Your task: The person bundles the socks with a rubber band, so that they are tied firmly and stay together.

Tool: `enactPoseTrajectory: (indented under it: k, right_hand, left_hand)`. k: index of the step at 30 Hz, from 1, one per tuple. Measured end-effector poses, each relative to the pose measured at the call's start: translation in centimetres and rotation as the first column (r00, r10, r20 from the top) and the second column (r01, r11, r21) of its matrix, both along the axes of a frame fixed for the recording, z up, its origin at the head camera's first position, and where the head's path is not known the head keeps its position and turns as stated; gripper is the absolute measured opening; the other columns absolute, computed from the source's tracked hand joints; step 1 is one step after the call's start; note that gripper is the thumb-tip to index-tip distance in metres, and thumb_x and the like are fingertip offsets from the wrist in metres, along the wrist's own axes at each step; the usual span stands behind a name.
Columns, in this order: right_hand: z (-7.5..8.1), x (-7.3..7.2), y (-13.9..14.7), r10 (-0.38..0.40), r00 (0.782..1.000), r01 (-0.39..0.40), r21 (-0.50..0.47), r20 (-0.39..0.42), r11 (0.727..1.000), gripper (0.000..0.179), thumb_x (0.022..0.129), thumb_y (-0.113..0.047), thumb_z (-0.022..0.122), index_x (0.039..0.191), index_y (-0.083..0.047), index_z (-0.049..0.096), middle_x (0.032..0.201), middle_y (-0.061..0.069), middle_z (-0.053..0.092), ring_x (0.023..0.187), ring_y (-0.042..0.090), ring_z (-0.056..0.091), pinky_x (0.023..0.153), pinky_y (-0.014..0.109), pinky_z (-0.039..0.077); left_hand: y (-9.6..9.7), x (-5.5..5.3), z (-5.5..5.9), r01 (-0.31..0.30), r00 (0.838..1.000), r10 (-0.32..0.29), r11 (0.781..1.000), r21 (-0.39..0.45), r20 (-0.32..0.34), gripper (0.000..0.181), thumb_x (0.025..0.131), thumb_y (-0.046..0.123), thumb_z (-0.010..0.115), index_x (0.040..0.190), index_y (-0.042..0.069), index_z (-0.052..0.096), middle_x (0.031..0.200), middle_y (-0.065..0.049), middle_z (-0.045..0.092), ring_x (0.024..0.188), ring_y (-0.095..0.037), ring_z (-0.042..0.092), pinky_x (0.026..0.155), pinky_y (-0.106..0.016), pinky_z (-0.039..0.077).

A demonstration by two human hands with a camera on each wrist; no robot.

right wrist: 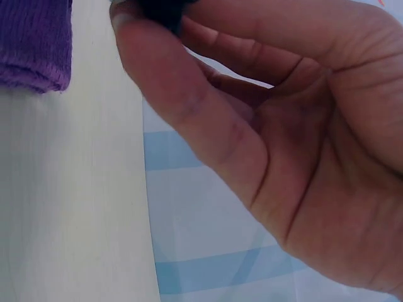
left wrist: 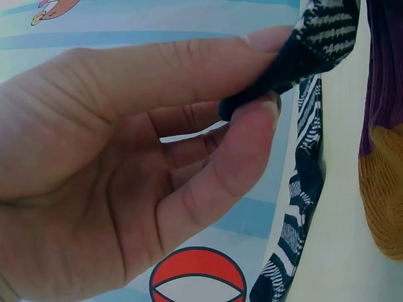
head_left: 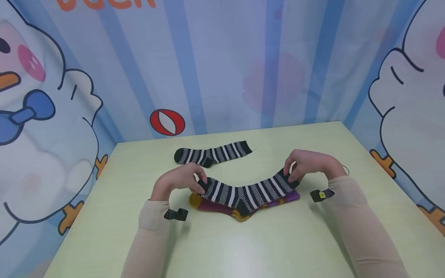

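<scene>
A black-and-white striped sock (head_left: 250,195) hangs stretched between both hands, its middle sagging and its dark heel lowest. My left hand (head_left: 184,177) pinches the dark toe end between thumb and finger, as the left wrist view shows up close. At the other end, my right hand (head_left: 307,164) pinches the dark cuff; only a bit of dark fabric (right wrist: 167,11) shows there in the right wrist view. Under the held sock lies a purple and mustard sock (head_left: 215,206), partly covered by it in the head view. Its purple cuff (right wrist: 34,47) appears in the right wrist view.
A second striped sock (head_left: 222,153) lies flat farther back on the pale table (head_left: 215,251). Behind the table hangs a blue-striped cartoon backdrop (head_left: 229,77). A small black camera is strapped to each sleeve near the wrist.
</scene>
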State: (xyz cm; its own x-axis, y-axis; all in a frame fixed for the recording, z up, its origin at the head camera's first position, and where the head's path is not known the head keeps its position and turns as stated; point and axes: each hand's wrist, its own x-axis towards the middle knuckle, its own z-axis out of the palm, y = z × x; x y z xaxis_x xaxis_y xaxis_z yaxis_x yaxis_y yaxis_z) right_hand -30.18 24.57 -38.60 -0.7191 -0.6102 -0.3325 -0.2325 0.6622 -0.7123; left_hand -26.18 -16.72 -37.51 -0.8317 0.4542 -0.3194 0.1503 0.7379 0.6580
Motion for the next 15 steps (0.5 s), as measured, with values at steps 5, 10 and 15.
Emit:
enactPoseTrajectory:
  k: [5,10,15]
  right_hand:
    - [-0.12,0.02,-0.04,-0.006,1.000,0.006,-0.003,0.003,1.000,0.016,0.082,0.000,0.075,0.097,0.001,0.070,0.091,0.010,0.069,0.076,0.021,0.070,0.068,0.037,0.058]
    - [-0.37,0.05,-0.15,-0.019,1.000,0.019,0.002,0.023,1.000,0.016,0.082,0.002,0.074,0.097,0.001,0.070,0.096,0.012,0.068,0.078,0.022,0.070,0.069,0.037,0.059]
    - [-0.84,-0.05,-0.29,-0.027,0.999,0.025,0.047,0.032,0.999,0.016,0.081,0.006,0.072,0.097,0.000,0.070,0.101,0.013,0.065,0.078,0.022,0.071,0.070,0.037,0.059]
  left_hand:
    - [-0.22,-0.16,-0.10,-0.005,1.000,0.005,1.000,0.004,0.001,0.021,0.080,0.001,0.081,0.096,0.004,0.067,0.095,-0.009,0.064,0.073,-0.019,0.066,0.072,-0.034,0.054]
    - [-0.43,-0.27,-0.30,0.008,1.000,-0.008,1.000,-0.007,-0.002,0.021,0.080,0.000,0.081,0.095,0.004,0.068,0.096,-0.008,0.063,0.074,-0.019,0.066,0.073,-0.034,0.054]
    - [-0.41,-0.23,-0.42,0.024,1.000,-0.024,0.999,-0.044,0.005,0.019,0.080,0.001,0.082,0.093,0.006,0.068,0.097,-0.007,0.062,0.074,-0.018,0.066,0.073,-0.033,0.054]
